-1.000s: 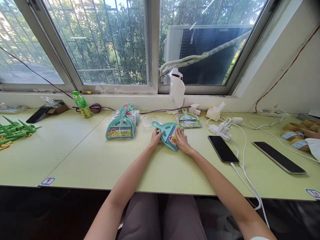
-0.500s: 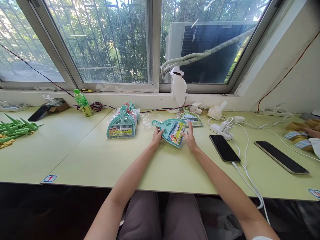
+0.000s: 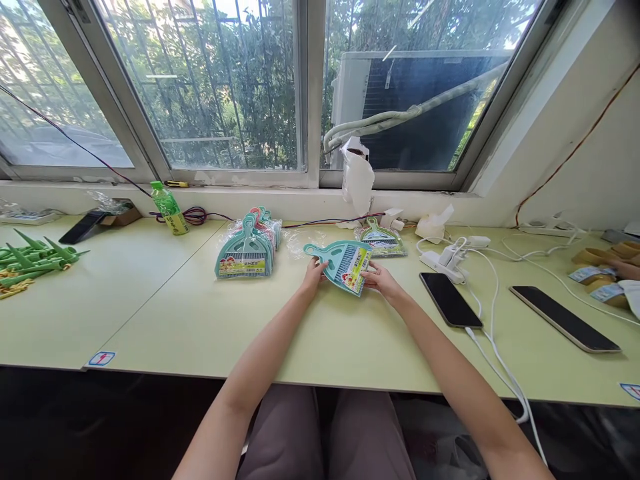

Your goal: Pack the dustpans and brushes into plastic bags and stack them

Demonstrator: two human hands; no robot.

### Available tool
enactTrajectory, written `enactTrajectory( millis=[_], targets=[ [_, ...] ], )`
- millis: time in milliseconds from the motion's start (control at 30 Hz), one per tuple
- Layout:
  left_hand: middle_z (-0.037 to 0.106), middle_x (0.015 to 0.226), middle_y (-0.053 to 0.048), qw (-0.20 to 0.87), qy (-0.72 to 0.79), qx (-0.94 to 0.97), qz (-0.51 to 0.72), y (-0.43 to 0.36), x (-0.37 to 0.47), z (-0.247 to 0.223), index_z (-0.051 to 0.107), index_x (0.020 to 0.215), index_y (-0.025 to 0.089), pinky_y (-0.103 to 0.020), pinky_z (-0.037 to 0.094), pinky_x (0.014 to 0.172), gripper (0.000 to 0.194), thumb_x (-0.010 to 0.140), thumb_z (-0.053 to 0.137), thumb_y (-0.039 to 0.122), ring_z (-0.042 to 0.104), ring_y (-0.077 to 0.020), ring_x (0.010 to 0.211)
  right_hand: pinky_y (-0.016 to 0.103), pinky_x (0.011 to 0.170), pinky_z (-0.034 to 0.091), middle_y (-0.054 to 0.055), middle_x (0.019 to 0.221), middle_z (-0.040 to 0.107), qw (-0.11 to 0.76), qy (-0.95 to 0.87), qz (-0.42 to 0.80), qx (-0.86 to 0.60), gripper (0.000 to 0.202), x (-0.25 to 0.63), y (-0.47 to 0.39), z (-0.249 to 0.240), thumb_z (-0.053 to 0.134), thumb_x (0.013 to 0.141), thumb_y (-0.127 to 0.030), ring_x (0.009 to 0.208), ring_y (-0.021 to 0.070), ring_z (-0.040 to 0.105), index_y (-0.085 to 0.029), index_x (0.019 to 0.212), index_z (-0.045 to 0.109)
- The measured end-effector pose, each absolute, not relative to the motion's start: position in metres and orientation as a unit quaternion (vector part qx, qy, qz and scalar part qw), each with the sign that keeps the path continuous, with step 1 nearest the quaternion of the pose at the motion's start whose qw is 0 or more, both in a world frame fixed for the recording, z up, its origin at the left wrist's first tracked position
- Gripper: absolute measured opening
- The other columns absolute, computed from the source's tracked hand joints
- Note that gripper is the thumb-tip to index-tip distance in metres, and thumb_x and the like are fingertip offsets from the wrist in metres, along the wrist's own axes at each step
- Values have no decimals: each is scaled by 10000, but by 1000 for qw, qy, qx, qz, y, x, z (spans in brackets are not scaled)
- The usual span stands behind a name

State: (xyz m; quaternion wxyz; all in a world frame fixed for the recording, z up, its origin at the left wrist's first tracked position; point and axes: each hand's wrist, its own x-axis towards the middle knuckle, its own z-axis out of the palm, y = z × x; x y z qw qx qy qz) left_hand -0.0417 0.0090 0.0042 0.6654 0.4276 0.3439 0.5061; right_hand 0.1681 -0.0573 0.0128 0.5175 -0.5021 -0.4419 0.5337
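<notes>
A teal dustpan and brush set [image 3: 345,265] with a yellow label is held tilted above the table. My left hand [image 3: 314,275] grips it near its handle. At its right edge, my right hand [image 3: 383,280] is closed on the brush end, thumb on top. To the left stands a row of similar sets in clear plastic [image 3: 244,250], teal in front with red behind. Behind the held set lies a green set in plastic [image 3: 381,239], beside a crumpled clear wrapper [image 3: 303,244].
A black phone [image 3: 450,300] with white cables and a power strip [image 3: 445,260] lie right of my hands; another phone [image 3: 565,319] is further right. A green bottle [image 3: 170,208] leans by the wall. Green pointed items [image 3: 35,257] lie far left.
My right hand has lowered its raised fingers and closed on the right edge of the teal set. The set and my left hand have hardly moved.
</notes>
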Motion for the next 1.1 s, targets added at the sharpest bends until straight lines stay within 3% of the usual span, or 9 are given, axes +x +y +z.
enactTrajectory(
  millis=[333, 433, 533, 700, 800, 867, 933, 1100],
  targets=[
    [653, 830, -2, 693, 329, 434, 473, 9, -46, 9, 497, 1003, 195, -246, 535, 631, 438, 645, 738, 272, 620, -108, 634, 300, 631, 590, 41, 842, 754, 524, -405, 550, -509, 521, 166, -54, 5, 771, 662, -252, 662, 198, 718, -204, 1124, 535],
    [660, 871, -18, 685, 336, 445, 469, 10, -44, 9, 509, 1027, 198, -269, 543, 652, 419, 696, 706, 362, 637, -126, 660, 301, 614, 590, 37, 822, 753, 539, -397, 547, -502, 517, 166, -54, 5, 781, 640, -231, 652, 203, 718, -202, 1100, 545],
    [671, 907, -53, 670, 365, 449, 466, 15, -47, 10, 515, 1067, 205, -293, 549, 632, 416, 809, 556, 528, 659, -165, 705, 306, 617, 592, 38, 816, 753, 557, -398, 547, -483, 522, 166, -54, 6, 793, 619, -218, 656, 207, 718, -201, 1081, 551],
    [667, 1038, -109, 525, 441, 497, 532, 29, -69, 14, 412, 1244, 210, -293, 530, 583, 521, 924, 249, 588, 658, -184, 735, 322, 638, 596, 38, 836, 753, 588, -406, 547, -436, 545, 167, -55, 10, 808, 605, -252, 687, 215, 722, -203, 1082, 549],
    [612, 1210, -118, 385, 505, 543, 550, 36, -81, 11, 341, 1326, 217, -345, 536, 780, 477, 948, 259, 496, 619, -210, 1009, 342, 684, 598, 27, 851, 752, 616, -386, 532, -434, 560, 170, -55, 11, 809, 597, -258, 717, 220, 726, -218, 1086, 540],
    [512, 1362, -104, 263, 542, 623, 499, 39, -85, 7, 377, 1335, 216, -385, 429, 1006, 453, 915, 410, 381, 473, -227, 1249, 338, 689, 598, 20, 846, 751, 626, -373, 517, -449, 556, 172, -54, 11, 806, 593, -248, 717, 217, 726, -225, 1081, 541],
    [423, 1451, -89, 183, 554, 706, 400, 38, -86, 3, 388, 1364, 199, -393, 281, 1127, 512, 869, 484, 288, 318, -241, 1372, 319, 662, 598, 16, 820, 750, 625, -361, 507, -471, 538, 174, -54, 10, 800, 595, -234, 693, 210, 724, -224, 1070, 546],
    [382, 1487, -85, 117, 535, 814, 193, 30, -80, -3, 383, 1396, 189, -491, 194, 1146, 516, 903, 421, 336, 271, -283, 1397, 280, 589, 588, 3, 733, 740, 627, -327, 488, -512, 500, 176, -53, 7, 765, 617, -188, 608, 186, 705, -209, 1070, 555]
  ],
)
